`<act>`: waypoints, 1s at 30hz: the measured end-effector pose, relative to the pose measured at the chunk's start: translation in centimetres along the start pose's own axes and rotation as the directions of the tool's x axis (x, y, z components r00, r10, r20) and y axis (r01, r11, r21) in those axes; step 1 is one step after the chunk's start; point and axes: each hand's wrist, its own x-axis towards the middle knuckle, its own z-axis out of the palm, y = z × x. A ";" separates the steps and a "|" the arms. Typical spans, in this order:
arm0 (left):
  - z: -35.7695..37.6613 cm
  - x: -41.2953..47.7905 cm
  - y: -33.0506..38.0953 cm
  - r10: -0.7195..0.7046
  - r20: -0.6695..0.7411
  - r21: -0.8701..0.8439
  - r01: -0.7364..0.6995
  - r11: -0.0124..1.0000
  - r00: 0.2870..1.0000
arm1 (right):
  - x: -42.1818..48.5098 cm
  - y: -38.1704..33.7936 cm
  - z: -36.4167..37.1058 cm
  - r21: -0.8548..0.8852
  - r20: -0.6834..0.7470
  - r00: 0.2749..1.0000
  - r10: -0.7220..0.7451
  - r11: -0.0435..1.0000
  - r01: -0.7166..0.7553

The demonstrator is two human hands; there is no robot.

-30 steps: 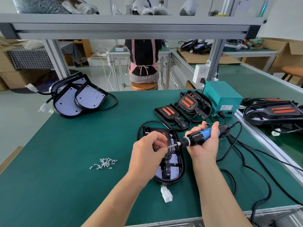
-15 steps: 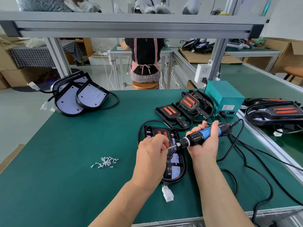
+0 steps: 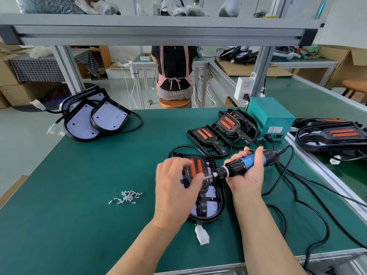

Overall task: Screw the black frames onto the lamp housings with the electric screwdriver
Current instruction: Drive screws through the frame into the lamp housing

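A lamp housing (image 3: 215, 203) with a black frame and orange strips lies on the green table in front of me. My right hand (image 3: 246, 173) grips the blue-and-black electric screwdriver (image 3: 244, 163), held nearly level with its bit pointing left. My left hand (image 3: 174, 185) hovers over the housing, fingertips pinched at the bit's tip; what they hold is hidden. A pile of small silver screws (image 3: 127, 197) lies to the left. Two more black frames (image 3: 208, 135) with orange strips lie behind the housing.
A teal power box (image 3: 270, 118) stands at the back right, its black cables (image 3: 294, 195) looping over the table's right side. Bare lamp housings (image 3: 95, 120) are stacked at the back left. More assembled lamps (image 3: 333, 135) lie on the conveyor at right. A white connector (image 3: 201, 236) lies near the front edge.
My left hand has slid slightly left along the bit, uncovering the orange strips. The screwdriver has stayed nearly where it was.
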 end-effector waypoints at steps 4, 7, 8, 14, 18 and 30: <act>-0.2 1.6 -1.5 -0.431 0.058 -0.148 0.435 0.888 0.900 | -0.1 0.1 0.0 -0.003 0.003 1.000 0.000 1.000 0.000; 0.0 2.7 -2.6 -0.560 0.260 -0.065 0.593 0.803 0.787 | -0.1 0.1 0.0 -0.004 0.008 1.000 0.007 1.000 -0.007; 0.1 2.9 -2.8 -0.570 0.307 -0.076 0.616 0.784 0.762 | -0.1 0.0 0.0 -0.001 0.013 1.000 0.010 1.000 -0.010; 0.0 3.2 -2.8 -0.568 0.388 -0.177 0.663 0.727 0.726 | -0.5 0.0 0.5 -0.001 0.041 0.999 0.006 1.000 -0.006; 0.1 2.9 -2.6 -0.561 0.365 -0.162 0.645 0.747 0.743 | -0.5 -0.5 2.2 -0.063 0.049 0.997 -0.066 0.996 0.069; 0.5 2.9 -2.9 -0.522 0.379 -0.215 0.621 0.753 0.764 | 0.5 3.3 11.0 -0.435 0.342 0.880 -0.329 0.775 0.459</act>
